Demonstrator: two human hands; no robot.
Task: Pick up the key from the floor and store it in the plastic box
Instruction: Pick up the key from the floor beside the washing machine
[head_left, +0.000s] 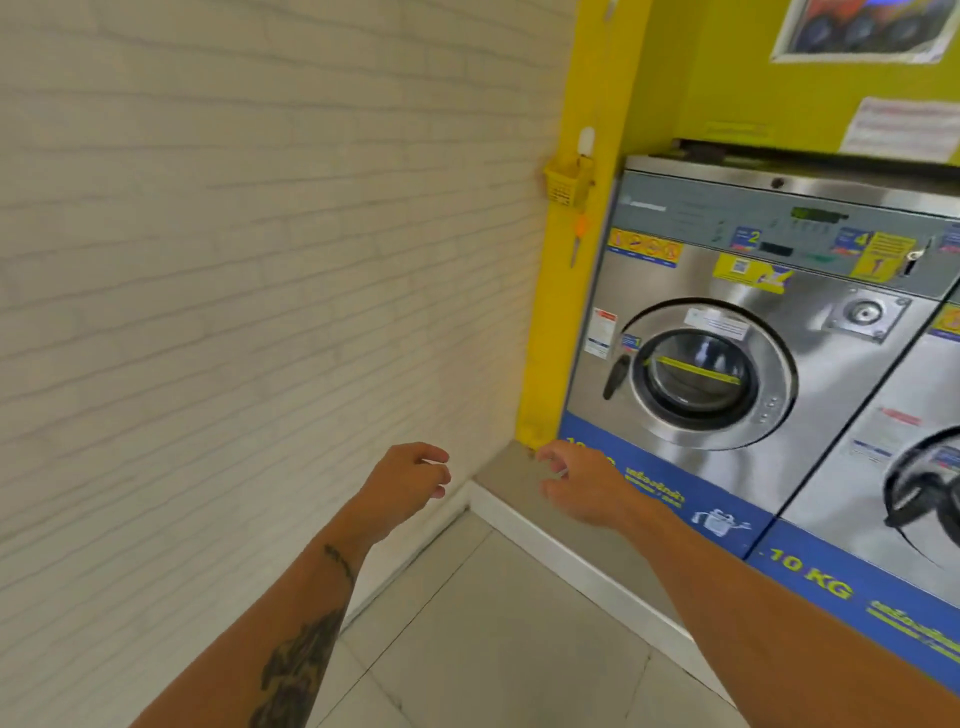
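A small yellow plastic box (566, 182) hangs on the yellow pillar, between the white brick wall and the washing machine. Just under it dangles an orange tag with a thin metal piece (575, 244) that looks like a key, though it is blurred. No key shows on the floor. My left hand (410, 483) reaches forward low near the wall, fingers loosely curled and holding nothing. My right hand (582, 486) is stretched out over the grey plinth, fingers spread and empty. Both hands are well below the box.
A steel 10 kg washing machine (727, 364) stands on a raised grey plinth (519, 483) with a white edge, and a second machine (914, 467) is at the right. The white brick wall (234, 286) runs along the left. Pale floor tiles (493, 623) lie below my arms.
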